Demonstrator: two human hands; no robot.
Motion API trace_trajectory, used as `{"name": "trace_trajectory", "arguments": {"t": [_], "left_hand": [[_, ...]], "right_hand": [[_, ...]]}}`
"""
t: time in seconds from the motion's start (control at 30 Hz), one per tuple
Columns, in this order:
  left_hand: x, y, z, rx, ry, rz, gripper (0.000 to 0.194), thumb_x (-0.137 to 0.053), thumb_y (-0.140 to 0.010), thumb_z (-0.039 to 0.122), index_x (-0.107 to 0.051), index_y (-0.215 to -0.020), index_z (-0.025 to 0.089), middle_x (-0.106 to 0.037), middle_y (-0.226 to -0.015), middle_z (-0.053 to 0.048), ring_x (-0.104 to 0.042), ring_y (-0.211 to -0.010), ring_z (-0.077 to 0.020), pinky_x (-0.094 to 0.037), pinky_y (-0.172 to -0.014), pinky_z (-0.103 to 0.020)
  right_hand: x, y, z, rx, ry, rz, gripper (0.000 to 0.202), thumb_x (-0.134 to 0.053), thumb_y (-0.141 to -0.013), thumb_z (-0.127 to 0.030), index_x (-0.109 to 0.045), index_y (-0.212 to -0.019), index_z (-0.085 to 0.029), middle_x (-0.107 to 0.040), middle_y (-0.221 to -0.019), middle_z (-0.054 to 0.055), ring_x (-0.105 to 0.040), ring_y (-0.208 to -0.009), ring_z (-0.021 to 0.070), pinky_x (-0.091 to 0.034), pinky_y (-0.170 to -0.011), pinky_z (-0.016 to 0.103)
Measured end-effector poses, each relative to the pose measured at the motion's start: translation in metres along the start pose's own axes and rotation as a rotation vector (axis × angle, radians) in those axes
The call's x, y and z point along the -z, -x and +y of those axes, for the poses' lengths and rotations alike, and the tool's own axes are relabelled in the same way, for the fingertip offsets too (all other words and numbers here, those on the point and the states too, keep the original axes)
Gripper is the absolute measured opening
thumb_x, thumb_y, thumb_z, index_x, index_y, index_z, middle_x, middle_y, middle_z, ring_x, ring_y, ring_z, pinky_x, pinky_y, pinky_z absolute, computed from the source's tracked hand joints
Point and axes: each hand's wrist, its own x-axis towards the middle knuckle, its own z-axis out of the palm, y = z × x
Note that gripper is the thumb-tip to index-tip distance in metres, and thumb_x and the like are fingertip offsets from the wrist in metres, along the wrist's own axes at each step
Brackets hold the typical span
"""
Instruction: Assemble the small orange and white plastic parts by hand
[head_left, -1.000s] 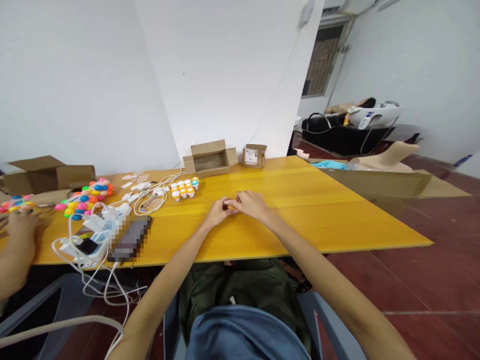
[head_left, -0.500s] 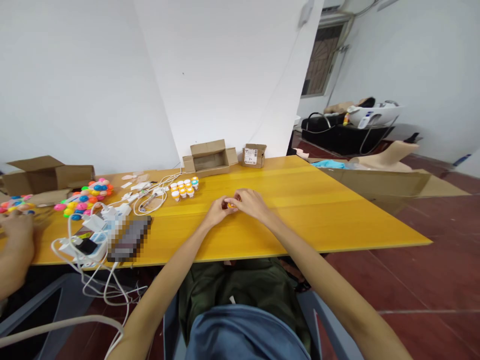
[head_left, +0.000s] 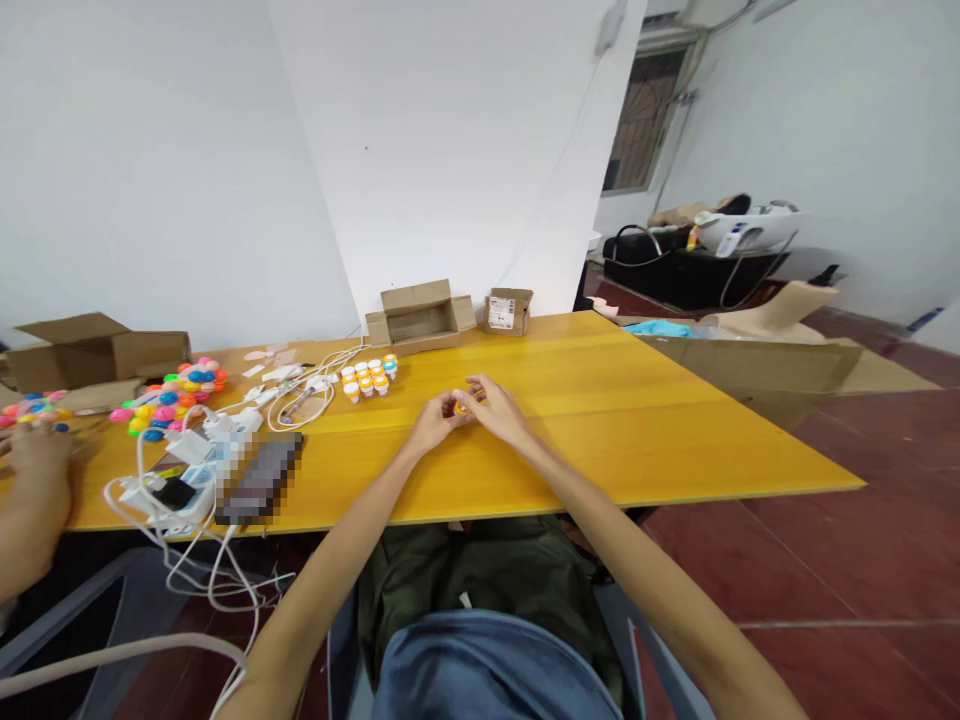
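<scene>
A small orange-and-white piece sits between my hands, just above the yellow table or touching it; I cannot tell which. My left hand is closed around its left side. From the right, my right hand presses its thumb against the piece, with the fingers curved over the far side. Fingers cover most of the piece, so its full shape is hidden. To the left of my hands stands a tight group of similar small white-and-orange pieces, one with a teal band.
Two cardboard boxes, an open one and a smaller one, stand along the wall. A power strip, white cables, a phone and colourful balls lie left. Another person's hand is at the far left.
My right hand has shifted slightly and its fingers have loosened, showing more of the orange-and-white piece. My left hand stays nearly in place.
</scene>
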Motion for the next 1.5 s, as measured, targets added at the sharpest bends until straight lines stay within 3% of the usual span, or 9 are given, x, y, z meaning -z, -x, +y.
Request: {"name": "trace_trajectory", "arguments": {"t": [0.13,0.23,0.33,0.47,0.8,1.0,1.17,1.33,1.5], "left_hand": [[0.0,0.0,0.001,-0.034,-0.004,0.041,0.027,-0.078,-0.066,0.036,-0.068,-0.084,0.017,-0.07,-0.082,-0.001,-0.061,-0.076,-0.0165,-0.047,-0.073,-0.028],[0.001,0.001,0.005,-0.086,-0.022,0.107,0.025,-0.078,-0.067,0.034,-0.07,-0.085,0.019,-0.072,-0.086,-0.002,-0.063,-0.081,-0.0181,-0.048,-0.077,-0.029],[0.003,0.001,0.008,-0.098,-0.006,0.162,0.025,-0.078,-0.068,0.034,-0.071,-0.088,0.019,-0.073,-0.089,-0.003,-0.063,-0.084,-0.019,-0.048,-0.077,-0.029],[0.004,0.001,0.01,-0.065,0.027,0.191,0.028,-0.077,-0.068,0.035,-0.072,-0.091,0.019,-0.072,-0.091,-0.004,-0.064,-0.085,-0.0191,-0.047,-0.074,-0.029],[0.005,0.002,0.011,-0.051,0.037,0.203,0.028,-0.078,-0.067,0.034,-0.073,-0.092,0.02,-0.073,-0.093,-0.003,-0.063,-0.088,-0.0193,-0.046,-0.073,-0.027],[0.003,0.001,0.009,-0.047,0.015,0.153,0.026,-0.079,-0.065,0.035,-0.073,-0.085,0.02,-0.072,-0.086,-0.002,-0.062,-0.083,-0.0184,-0.046,-0.072,-0.028],[0.003,0.0,0.005,-0.034,-0.007,0.104,0.024,-0.079,-0.064,0.033,-0.072,-0.083,0.019,-0.07,-0.081,-0.001,-0.061,-0.082,-0.0182,-0.046,-0.072,-0.028],[0.004,0.0,0.004,-0.026,-0.046,0.108,0.022,-0.078,-0.064,0.032,-0.071,-0.081,0.019,-0.069,-0.079,0.0,-0.061,-0.081,-0.0185,-0.045,-0.072,-0.028],[0.004,0.0,0.008,-0.062,-0.042,0.186,0.024,-0.078,-0.066,0.033,-0.072,-0.085,0.021,-0.072,-0.089,-0.002,-0.061,-0.088,-0.0196,-0.046,-0.077,-0.029]], "right_hand": [[-0.006,0.0,0.016,-0.179,-0.508,0.037,0.032,-0.066,-0.078,-0.053,-0.063,-0.083,-0.021,-0.072,-0.085,0.004,-0.067,-0.083,0.0198,-0.052,-0.074,0.032],[-0.006,0.002,0.021,-0.358,-0.779,-0.022,0.024,-0.074,-0.075,-0.043,-0.063,-0.077,-0.021,-0.072,-0.081,0.003,-0.067,-0.079,0.0181,-0.054,-0.075,0.033],[-0.008,0.002,0.023,-0.476,-0.992,-0.119,0.013,-0.073,-0.078,-0.029,-0.063,-0.075,-0.021,-0.072,-0.081,0.004,-0.067,-0.076,0.0161,-0.056,-0.081,0.035],[-0.013,0.001,0.025,-0.533,-1.14,-0.237,0.007,-0.07,-0.081,-0.023,-0.065,-0.078,-0.02,-0.073,-0.08,0.006,-0.067,-0.077,0.0167,-0.056,-0.084,0.036],[-0.015,0.002,0.024,-0.439,-1.049,-0.153,0.015,-0.076,-0.076,-0.033,-0.066,-0.076,-0.021,-0.073,-0.081,0.004,-0.067,-0.078,0.0172,-0.055,-0.083,0.037],[-0.019,0.001,0.019,-0.089,-0.742,0.04,0.031,-0.078,-0.068,-0.04,-0.07,-0.095,-0.027,-0.071,-0.104,0.003,-0.064,-0.1,0.0205,-0.051,-0.088,0.035],[-0.019,0.0,0.018,0.078,-0.531,0.05,0.025,-0.072,-0.07,-0.046,-0.07,-0.082,-0.024,-0.068,-0.099,0.005,-0.063,-0.098,0.0222,-0.052,-0.083,0.036],[-0.021,0.0,0.018,0.028,-0.524,0.067,0.031,-0.075,-0.066,-0.049,-0.063,-0.076,-0.023,-0.067,-0.086,0.003,-0.062,-0.085,0.0195,-0.053,-0.076,0.034],[-0.019,0.001,0.021,-0.163,-0.773,-0.009,0.033,-0.076,-0.069,-0.049,-0.064,-0.083,-0.022,-0.071,-0.089,0.003,-0.065,-0.087,0.0189,-0.052,-0.083,0.035]]}}
